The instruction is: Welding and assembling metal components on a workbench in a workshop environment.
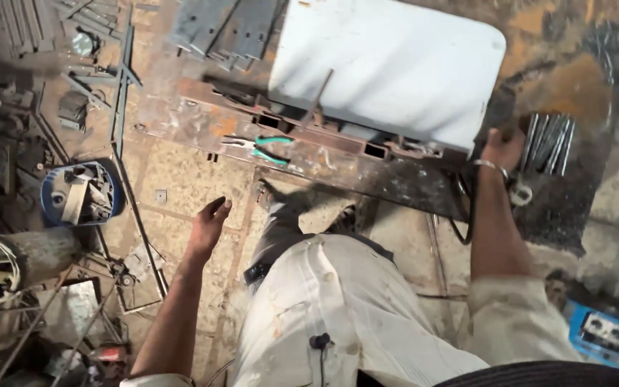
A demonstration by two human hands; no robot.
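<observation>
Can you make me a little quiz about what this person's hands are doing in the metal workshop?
1. True or false: the left hand holds the green-handled pliers.
2. Which hand reaches the bundle of metal rods? A) left B) right
3. What pale thing lies on the rusty workbench?

Key: 1. False, it hangs open and empty, apart from them. 2. B, the right hand. 3. A white sheet panel.

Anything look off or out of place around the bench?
Nothing looks spilled or broken. The white panel lies skewed across the rusty workbench, one corner overhanging. Green-handled pliers lie loose on the bench. The right hand touches a bundle of metal rods; the left hand hangs empty and open.
</observation>
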